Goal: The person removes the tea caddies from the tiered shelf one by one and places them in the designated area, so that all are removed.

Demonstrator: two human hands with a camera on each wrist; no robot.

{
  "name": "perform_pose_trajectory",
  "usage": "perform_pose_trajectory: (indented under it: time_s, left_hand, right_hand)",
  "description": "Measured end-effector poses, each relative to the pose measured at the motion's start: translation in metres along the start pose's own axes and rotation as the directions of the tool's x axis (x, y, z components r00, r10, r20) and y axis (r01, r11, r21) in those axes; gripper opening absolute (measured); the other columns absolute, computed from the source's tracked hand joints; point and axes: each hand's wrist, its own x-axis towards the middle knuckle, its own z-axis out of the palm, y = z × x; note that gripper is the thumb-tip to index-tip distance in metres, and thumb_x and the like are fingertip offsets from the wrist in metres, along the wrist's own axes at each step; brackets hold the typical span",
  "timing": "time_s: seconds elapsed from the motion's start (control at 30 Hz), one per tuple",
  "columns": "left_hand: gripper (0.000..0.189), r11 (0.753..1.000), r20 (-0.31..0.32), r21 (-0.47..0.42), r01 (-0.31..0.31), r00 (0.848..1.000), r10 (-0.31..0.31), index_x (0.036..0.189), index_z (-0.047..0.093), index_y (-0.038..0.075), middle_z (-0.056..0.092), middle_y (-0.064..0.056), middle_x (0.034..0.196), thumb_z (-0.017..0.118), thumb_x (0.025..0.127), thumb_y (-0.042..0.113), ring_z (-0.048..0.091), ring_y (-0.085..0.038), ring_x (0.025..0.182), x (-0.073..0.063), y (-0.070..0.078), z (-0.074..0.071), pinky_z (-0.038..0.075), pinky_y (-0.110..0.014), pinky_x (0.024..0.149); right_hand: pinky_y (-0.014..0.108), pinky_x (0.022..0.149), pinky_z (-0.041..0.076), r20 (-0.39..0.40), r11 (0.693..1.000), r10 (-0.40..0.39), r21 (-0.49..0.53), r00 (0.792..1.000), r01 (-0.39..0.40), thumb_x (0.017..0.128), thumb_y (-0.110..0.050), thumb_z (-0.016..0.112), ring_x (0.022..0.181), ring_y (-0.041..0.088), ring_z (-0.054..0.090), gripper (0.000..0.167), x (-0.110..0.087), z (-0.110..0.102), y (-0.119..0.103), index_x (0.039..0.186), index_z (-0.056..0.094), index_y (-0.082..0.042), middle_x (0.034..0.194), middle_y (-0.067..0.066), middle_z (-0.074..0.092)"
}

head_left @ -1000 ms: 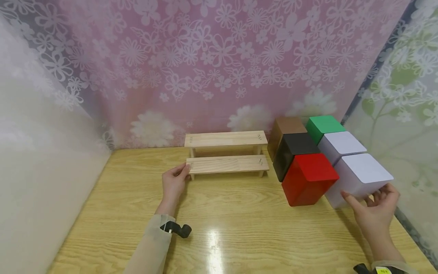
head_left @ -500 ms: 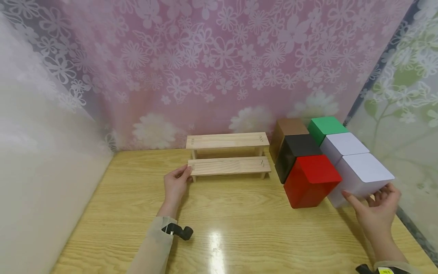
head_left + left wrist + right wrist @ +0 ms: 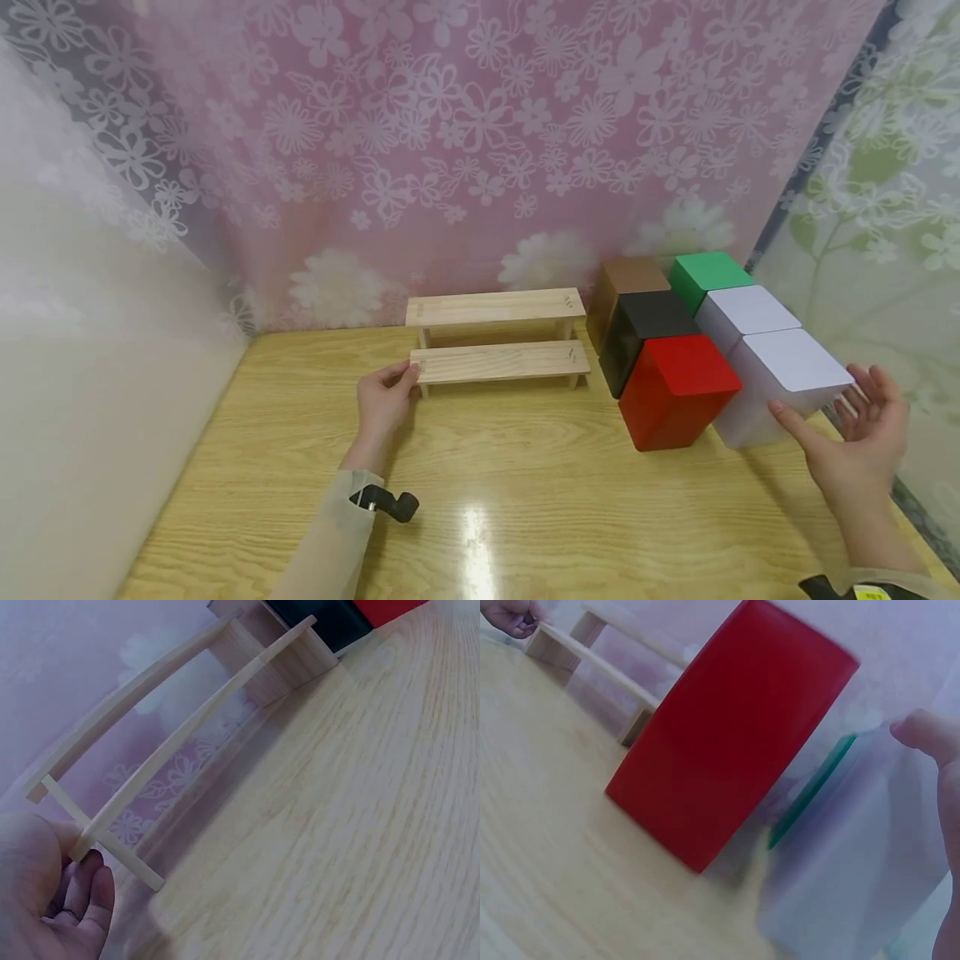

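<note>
A two-step wooden shelf (image 3: 498,360) stands against the curtain. My left hand (image 3: 382,408) pinches the left end of its lower board between thumb and fingers, seen closely in the left wrist view (image 3: 82,844). My right hand (image 3: 862,433) is at the front right of the nearest white box (image 3: 795,367), its fingers spread and off the box's right side. The thumb (image 3: 922,735) lies at the box's front in the right wrist view; whether it touches I cannot tell. Beside that box stands a red box (image 3: 682,387).
Behind the red box are a black box (image 3: 652,317) and a brown box (image 3: 633,275). A second white box (image 3: 753,308) and a green box (image 3: 711,273) line up behind the first white one. Flowered curtains (image 3: 480,167) border the wooden table (image 3: 337,533).
My right hand has loosened from the nearest white box and moved right, its fingers spreading away. The left hand stays on the shelf's end.
</note>
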Motion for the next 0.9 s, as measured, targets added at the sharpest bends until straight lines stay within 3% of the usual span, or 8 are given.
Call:
perform_pose_trajectory:
  time_s: [0.17, 0.33, 0.4, 0.53, 0.63, 0.7, 0.77, 0.9]
  left_hand:
    - [0.040, 0.992, 0.044, 0.124, -0.036, 0.999, 0.031, 0.127, 0.075, -0.002, 0.074, -0.018, 0.119, 0.078, 0.101, 0.029, 0.072, -0.025, 0.101, 0.005, 0.004, -0.010, 0.062, -0.024, 0.077]
    - [0.053, 0.976, -0.007, 0.180, -0.121, 0.992, 0.124, 0.138, 0.068, 0.001, 0.070, -0.012, 0.132, 0.076, 0.101, 0.038, 0.069, -0.028, 0.114, 0.000, 0.018, -0.018, 0.063, -0.038, 0.088]
    - [0.057, 0.970, -0.018, 0.183, -0.162, 0.986, 0.168, 0.142, 0.064, 0.003, 0.066, -0.012, 0.139, 0.075, 0.101, 0.041, 0.066, -0.031, 0.120, -0.003, 0.025, -0.019, 0.061, -0.045, 0.093]
    - [0.068, 0.948, 0.023, 0.203, -0.244, 0.969, 0.245, 0.151, 0.057, 0.007, 0.056, -0.013, 0.152, 0.070, 0.101, 0.051, 0.057, -0.034, 0.133, -0.010, 0.040, -0.019, 0.057, -0.050, 0.103]
    - [0.070, 0.906, 0.047, 0.257, -0.335, 0.941, 0.335, 0.154, 0.054, 0.008, 0.051, -0.013, 0.157, 0.067, 0.103, 0.054, 0.049, -0.033, 0.141, -0.014, 0.052, -0.018, 0.049, -0.054, 0.110]
    - [0.068, 0.867, 0.058, 0.302, -0.396, 0.916, 0.398, 0.155, 0.054, 0.010, 0.049, -0.011, 0.160, 0.065, 0.104, 0.054, 0.043, -0.034, 0.146, -0.015, 0.059, -0.017, 0.042, -0.058, 0.116]
    - [0.067, 0.824, 0.073, 0.345, -0.448, 0.889, 0.453, 0.155, 0.054, 0.011, 0.046, -0.009, 0.162, 0.062, 0.105, 0.054, 0.040, -0.035, 0.149, -0.017, 0.067, -0.017, 0.036, -0.061, 0.119]
    - [0.067, 0.743, 0.119, 0.411, -0.529, 0.839, 0.531, 0.158, 0.052, 0.015, 0.040, -0.006, 0.167, 0.058, 0.105, 0.057, 0.037, -0.038, 0.150, -0.023, 0.083, -0.016, 0.033, -0.067, 0.119]
  right_hand:
    - [0.019, 0.118, 0.033, -0.011, 0.988, -0.124, -0.089, 0.992, 0.122, 0.075, 0.017, 0.081, 0.142, 0.018, 0.041, 0.096, 0.007, 0.000, -0.025, 0.159, 0.043, -0.014, 0.159, 0.003, 0.042]
    - [0.028, 0.123, 0.029, -0.005, 0.978, -0.187, -0.095, 0.982, 0.186, 0.075, 0.009, 0.083, 0.143, 0.018, 0.043, 0.095, 0.011, 0.005, -0.050, 0.159, 0.045, -0.015, 0.160, 0.003, 0.045]
    - [0.029, 0.124, 0.029, 0.008, 0.973, -0.216, -0.086, 0.976, 0.216, 0.075, 0.009, 0.083, 0.143, 0.019, 0.044, 0.094, 0.012, 0.008, -0.060, 0.158, 0.046, -0.014, 0.160, 0.003, 0.045]
    - [0.029, 0.124, 0.028, 0.034, 0.967, -0.250, -0.049, 0.968, 0.252, 0.076, 0.008, 0.081, 0.143, 0.021, 0.045, 0.091, 0.012, 0.020, -0.081, 0.157, 0.047, -0.013, 0.158, 0.003, 0.047]
    - [0.029, 0.124, 0.027, 0.071, 0.958, -0.283, -0.024, 0.956, 0.285, 0.080, 0.004, 0.080, 0.143, 0.021, 0.044, 0.085, 0.010, 0.032, -0.096, 0.157, 0.048, -0.012, 0.157, 0.002, 0.047]
    - [0.028, 0.123, 0.027, 0.109, 0.946, -0.321, -0.010, 0.941, 0.324, 0.084, -0.002, 0.079, 0.143, 0.022, 0.043, 0.081, 0.007, 0.041, -0.104, 0.158, 0.047, -0.012, 0.158, 0.001, 0.046]
    - [0.026, 0.120, 0.029, 0.146, 0.919, -0.390, -0.002, 0.909, 0.394, 0.088, -0.013, 0.080, 0.144, 0.023, 0.042, 0.074, 0.004, 0.052, -0.110, 0.156, 0.051, -0.007, 0.159, 0.005, 0.046]
    - [0.034, 0.122, 0.031, 0.242, 0.822, -0.543, -0.042, 0.804, 0.568, 0.094, -0.047, 0.076, 0.149, 0.032, 0.036, 0.083, -0.002, 0.077, -0.120, 0.155, 0.048, 0.001, 0.161, 0.015, 0.043]
